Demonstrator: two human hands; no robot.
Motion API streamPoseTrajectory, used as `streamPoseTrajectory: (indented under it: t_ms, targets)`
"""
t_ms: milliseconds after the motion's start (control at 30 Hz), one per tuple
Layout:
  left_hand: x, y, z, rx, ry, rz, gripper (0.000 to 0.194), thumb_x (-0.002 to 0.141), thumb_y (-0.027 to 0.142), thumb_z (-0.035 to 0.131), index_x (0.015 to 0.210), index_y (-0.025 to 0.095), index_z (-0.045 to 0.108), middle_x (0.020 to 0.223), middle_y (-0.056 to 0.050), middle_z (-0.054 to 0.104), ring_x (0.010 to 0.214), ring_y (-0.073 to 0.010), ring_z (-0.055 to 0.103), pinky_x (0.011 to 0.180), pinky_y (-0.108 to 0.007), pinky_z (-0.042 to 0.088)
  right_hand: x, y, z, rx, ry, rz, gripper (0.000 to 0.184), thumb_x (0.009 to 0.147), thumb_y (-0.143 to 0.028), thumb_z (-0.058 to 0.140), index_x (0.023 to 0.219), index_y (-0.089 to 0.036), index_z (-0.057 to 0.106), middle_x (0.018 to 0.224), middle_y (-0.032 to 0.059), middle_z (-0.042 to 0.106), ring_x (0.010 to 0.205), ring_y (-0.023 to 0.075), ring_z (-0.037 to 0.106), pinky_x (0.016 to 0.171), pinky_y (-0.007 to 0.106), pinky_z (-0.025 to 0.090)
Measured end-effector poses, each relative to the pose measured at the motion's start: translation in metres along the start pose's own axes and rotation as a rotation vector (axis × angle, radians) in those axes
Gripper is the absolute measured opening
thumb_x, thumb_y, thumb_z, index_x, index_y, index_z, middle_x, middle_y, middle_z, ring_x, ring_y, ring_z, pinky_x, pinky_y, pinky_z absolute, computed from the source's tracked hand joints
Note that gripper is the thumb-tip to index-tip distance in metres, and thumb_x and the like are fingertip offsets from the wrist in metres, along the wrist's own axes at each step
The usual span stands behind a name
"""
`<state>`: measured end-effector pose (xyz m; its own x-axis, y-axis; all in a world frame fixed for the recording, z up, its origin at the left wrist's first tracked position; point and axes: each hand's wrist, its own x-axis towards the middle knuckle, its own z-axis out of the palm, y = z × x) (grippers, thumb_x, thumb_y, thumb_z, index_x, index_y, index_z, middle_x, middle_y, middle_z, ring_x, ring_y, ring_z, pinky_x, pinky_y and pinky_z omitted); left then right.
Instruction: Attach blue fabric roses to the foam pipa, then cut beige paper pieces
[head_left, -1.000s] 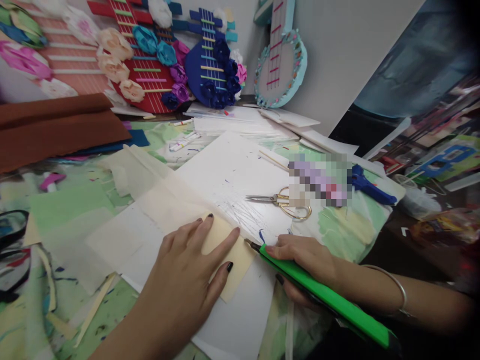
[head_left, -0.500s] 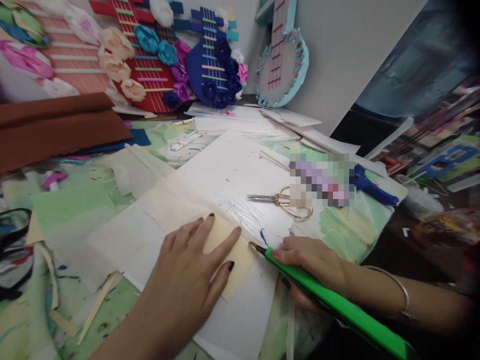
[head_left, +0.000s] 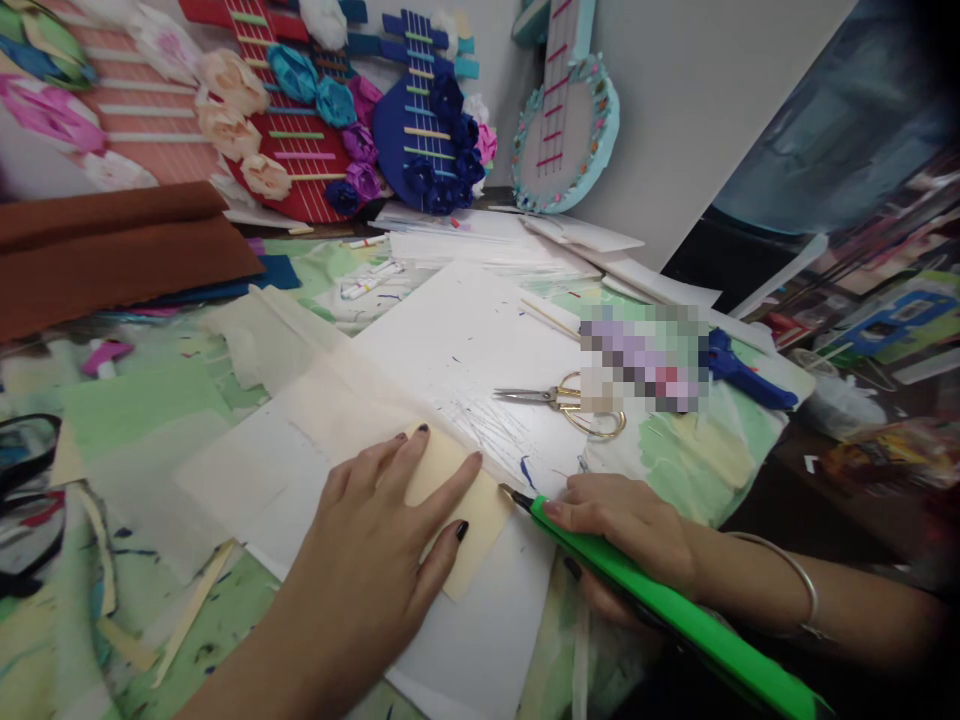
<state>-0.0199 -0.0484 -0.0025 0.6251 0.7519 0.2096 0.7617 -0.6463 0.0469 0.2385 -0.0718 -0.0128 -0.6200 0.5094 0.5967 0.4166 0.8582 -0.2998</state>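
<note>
My left hand (head_left: 375,560) lies flat with fingers spread on a cream paper sheet (head_left: 469,515), pressing it onto a white board (head_left: 472,340). My right hand (head_left: 622,530) grips a bright green utility knife (head_left: 675,615). Its dark blade tip (head_left: 514,494) touches the board right at the cream sheet's right edge, just beyond my left fingertips. A thin bangle sits on my right wrist.
Gold-handled scissors (head_left: 570,405) lie on the board beyond the knife. A blue glue gun (head_left: 742,375) rests at the right. Paper guitars with paper flowers (head_left: 420,120) lean on the back wall. Brown folded sheet (head_left: 112,255) at left; paper scraps all around.
The knife and my right hand have slid a little toward me and to the right along the cream sheet's edge. My left hand has stayed in place.
</note>
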Motion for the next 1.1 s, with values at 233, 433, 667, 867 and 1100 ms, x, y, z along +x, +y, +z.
streamPoseTrajectory:
  t_ms: [233, 433, 667, 867, 1100]
  targets:
    - [-0.0004, -0.0001, 0.0007, -0.008, 0.009, 0.001, 0.05, 0.088, 0.034, 0.045, 0.137, 0.039, 0.04, 0.135, -0.012, 0.042, 0.117, -0.035, 0.041, 0.09, -0.051, 0.038, 0.0048, -0.0037, -0.0044, -0.02, -0.011, -0.009, 0.038, 0.086, -0.03, 0.054, 0.118, -0.011, 0.044, 0.065, 0.0015, 0.054, 0.053, 0.0151, 0.049, 0.044, 0.027, 0.035]
    - [-0.0005, 0.0001, -0.0004, -0.011, -0.002, -0.011, 0.05, 0.087, 0.034, 0.045, 0.137, 0.039, 0.04, 0.136, -0.011, 0.041, 0.118, -0.0353, 0.04, 0.09, -0.052, 0.038, 0.0046, -0.0049, -0.006, 0.008, -0.019, -0.004, 0.032, 0.086, -0.028, 0.051, 0.112, -0.009, 0.048, 0.065, 0.0023, 0.053, 0.053, 0.014, 0.046, 0.045, 0.027, 0.033]
    - [0.0, -0.0005, 0.001, -0.008, -0.002, 0.0, 0.05, 0.088, 0.035, 0.045, 0.138, 0.039, 0.04, 0.135, -0.012, 0.041, 0.117, -0.035, 0.04, 0.09, -0.052, 0.038, 0.0083, -0.0054, -0.0055, -0.031, 0.011, -0.019, 0.031, 0.087, -0.03, 0.05, 0.111, -0.011, 0.047, 0.059, -0.0022, 0.045, 0.049, 0.0129, 0.04, 0.044, 0.027, 0.029]
    - [0.0006, -0.0004, 0.0002, 0.0, -0.001, -0.003, 0.05, 0.088, 0.035, 0.045, 0.138, 0.039, 0.04, 0.135, -0.012, 0.041, 0.117, -0.0351, 0.04, 0.089, -0.051, 0.039, 0.0106, -0.0065, -0.0064, -0.032, 0.042, -0.028, 0.03, 0.088, -0.033, 0.05, 0.11, -0.012, 0.048, 0.057, -0.0038, 0.04, 0.046, 0.0123, 0.038, 0.042, 0.027, 0.027]
    - [0.0008, -0.0007, 0.0007, -0.002, 0.01, -0.005, 0.05, 0.087, 0.035, 0.045, 0.137, 0.04, 0.04, 0.134, -0.011, 0.042, 0.116, -0.0348, 0.041, 0.089, -0.051, 0.039, 0.0054, -0.0037, -0.002, -0.047, 0.108, -0.029, 0.04, 0.089, -0.049, 0.048, 0.111, -0.016, 0.047, 0.055, -0.0052, 0.039, 0.044, 0.0112, 0.039, 0.043, 0.025, 0.027]
